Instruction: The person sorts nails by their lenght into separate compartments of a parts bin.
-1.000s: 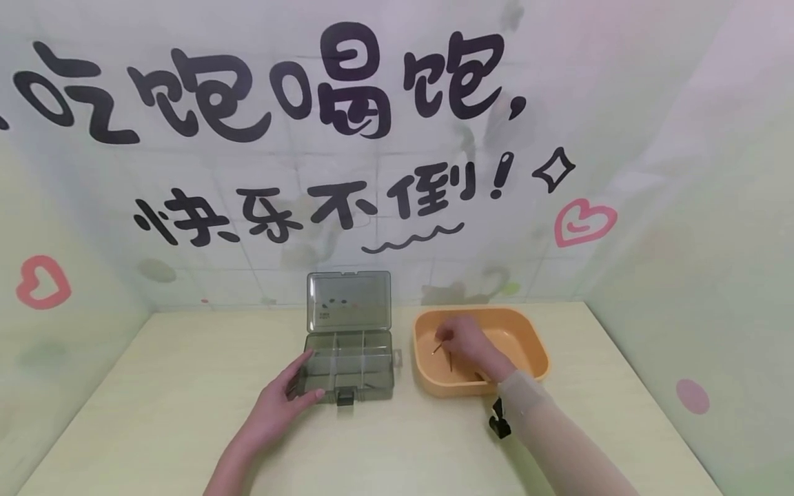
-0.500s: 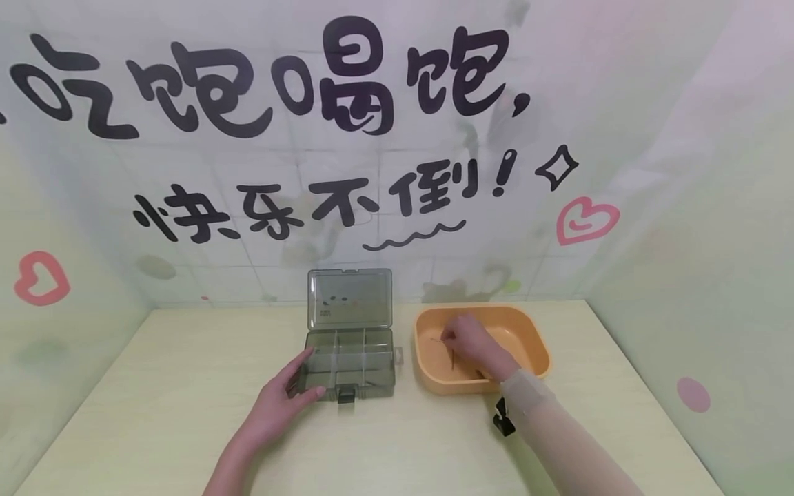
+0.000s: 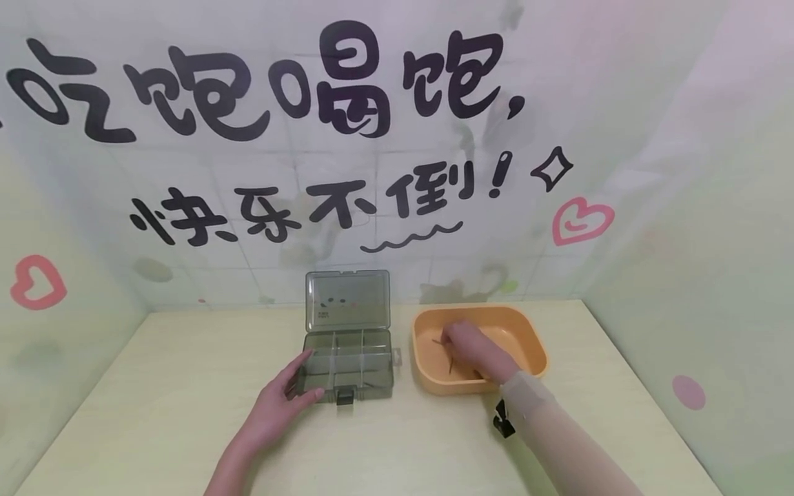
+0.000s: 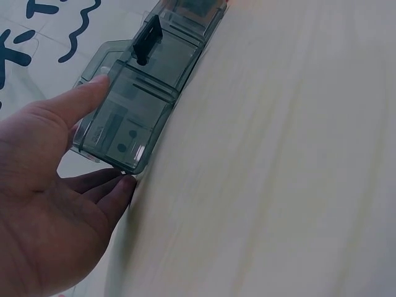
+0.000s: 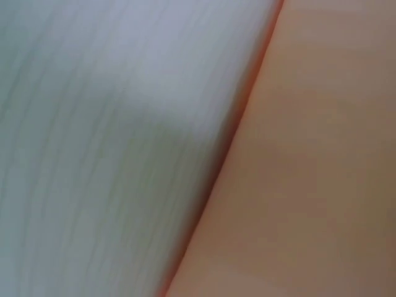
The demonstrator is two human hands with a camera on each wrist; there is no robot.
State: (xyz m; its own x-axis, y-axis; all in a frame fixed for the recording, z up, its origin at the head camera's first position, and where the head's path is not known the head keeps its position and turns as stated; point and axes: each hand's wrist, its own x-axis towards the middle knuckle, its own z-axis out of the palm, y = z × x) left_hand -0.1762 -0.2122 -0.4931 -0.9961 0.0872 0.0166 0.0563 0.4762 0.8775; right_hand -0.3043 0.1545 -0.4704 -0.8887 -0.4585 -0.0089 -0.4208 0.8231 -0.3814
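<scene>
thin pieces [image 3: 451, 366] half hidden, right grip [image 3: 469, 342] unclear, left grip [image 3: 277, 406] curled round gray box [image 3: 349, 363]

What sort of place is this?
Probably a booth for tabletop work: a pale table, printed wall coverings on three sides, and an open compartment box beside an orange tray.

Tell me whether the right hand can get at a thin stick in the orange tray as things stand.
Probably yes: the right hand is inside the open-topped orange tray, close to a thin stick, and nothing visible stands between them.
</scene>
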